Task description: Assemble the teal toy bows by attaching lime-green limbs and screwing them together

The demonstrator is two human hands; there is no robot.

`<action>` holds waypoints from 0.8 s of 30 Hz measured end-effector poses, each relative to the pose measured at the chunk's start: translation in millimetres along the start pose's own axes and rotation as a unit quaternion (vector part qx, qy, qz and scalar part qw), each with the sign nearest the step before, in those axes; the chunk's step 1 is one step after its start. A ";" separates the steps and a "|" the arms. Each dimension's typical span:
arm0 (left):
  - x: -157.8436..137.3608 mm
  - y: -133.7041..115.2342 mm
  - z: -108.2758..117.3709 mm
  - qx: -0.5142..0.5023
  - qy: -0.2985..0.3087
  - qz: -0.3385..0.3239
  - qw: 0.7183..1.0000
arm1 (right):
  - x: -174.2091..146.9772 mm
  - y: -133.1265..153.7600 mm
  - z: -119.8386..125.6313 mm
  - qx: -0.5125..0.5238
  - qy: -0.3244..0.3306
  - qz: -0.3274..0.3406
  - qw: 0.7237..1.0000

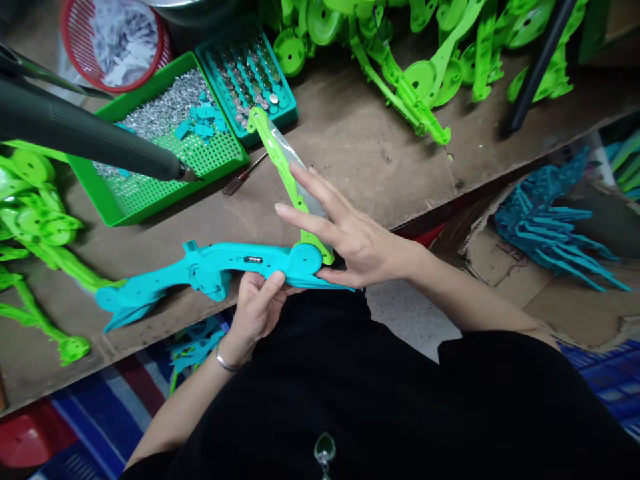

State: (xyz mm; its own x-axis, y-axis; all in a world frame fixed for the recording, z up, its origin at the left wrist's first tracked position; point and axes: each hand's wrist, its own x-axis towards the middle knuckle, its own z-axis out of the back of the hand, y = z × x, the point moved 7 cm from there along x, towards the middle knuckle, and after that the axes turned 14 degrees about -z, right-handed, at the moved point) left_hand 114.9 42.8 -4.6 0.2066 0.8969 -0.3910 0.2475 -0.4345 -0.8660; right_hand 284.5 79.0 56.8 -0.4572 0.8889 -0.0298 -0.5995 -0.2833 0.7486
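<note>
My left hand (260,303) grips a long turquoise plastic piece (215,257) from below, its thumb pressed on the near side. The piece lies over the table's front edge, with a small metal spring-like part (253,259) in a slot on top. A lime-green arm (285,170) with a clear strip along it rises at an angle from the round joint at the right end. Over that joint is my right hand (350,237), fingers stretched and spread across the green arm. Its thumb touches the turquoise piece beside the joint.
A green tray (170,213) holds metal bits and turquoise pieces, beside a teal tray (287,113) of small parts. A dark electric screwdriver (100,127) hangs at left; a small screwdriver (240,181) lies nearby. Lime-green parts (420,80) and a red basket (75,60) stand behind.
</note>
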 end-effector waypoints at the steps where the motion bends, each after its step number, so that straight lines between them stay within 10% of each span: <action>1: 0.5 -0.3 0.6 0.000 -0.002 -0.003 1.000 | 0.0 0.6 -0.2 -0.005 -0.001 0.006 1.000; 24: -1.5 3.9 -4.4 -0.035 0.026 0.038 0.998 | 1.4 -4.2 -9.1 -0.027 0.070 0.066 0.995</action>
State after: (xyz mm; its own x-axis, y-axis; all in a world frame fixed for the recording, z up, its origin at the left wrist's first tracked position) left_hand 119.8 39.4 -6.0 0.2756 0.8569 -0.4356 0.2954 -0.5067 -0.8099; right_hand 280.4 78.1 47.7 -0.6187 0.7851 -0.0290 -0.5612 -0.4158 0.7157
